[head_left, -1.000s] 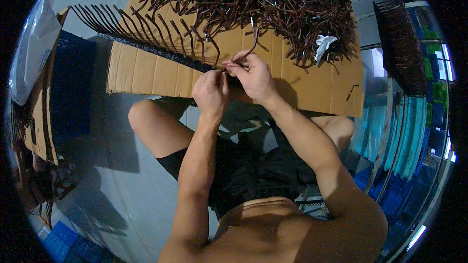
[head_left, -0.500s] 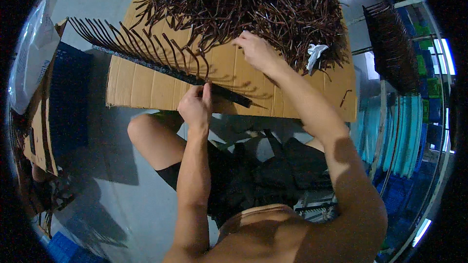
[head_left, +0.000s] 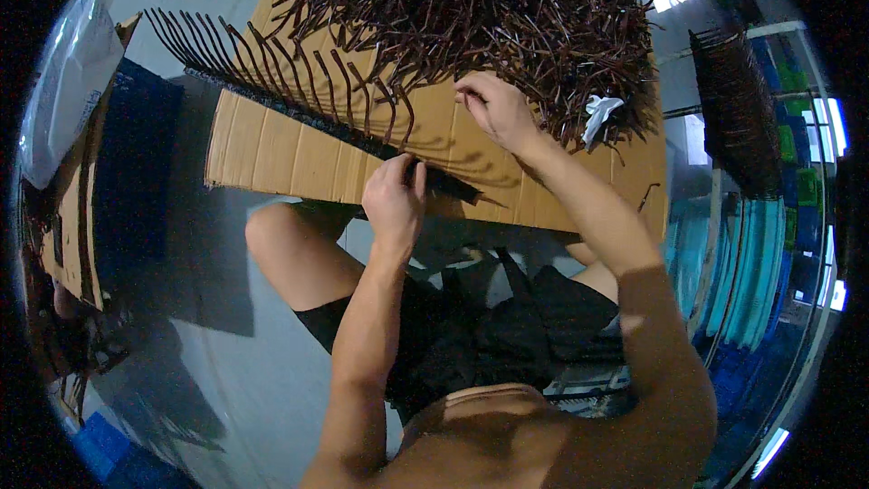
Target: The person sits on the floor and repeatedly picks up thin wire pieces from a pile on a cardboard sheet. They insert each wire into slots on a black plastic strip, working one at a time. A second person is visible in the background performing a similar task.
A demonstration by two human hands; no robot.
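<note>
Strip of dark prongs lay slantwise across cardboard worktop, long axis upper-left to lower-right. Left hand clamped its near end. Right hand, apart, pinched at loose-prong pile just beyond.

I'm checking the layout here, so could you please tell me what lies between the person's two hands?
In the head view, only bare corrugated cardboard sheet lies between the left hand, on the dark strip, and the right hand, at the pile of brown sticks.
</note>
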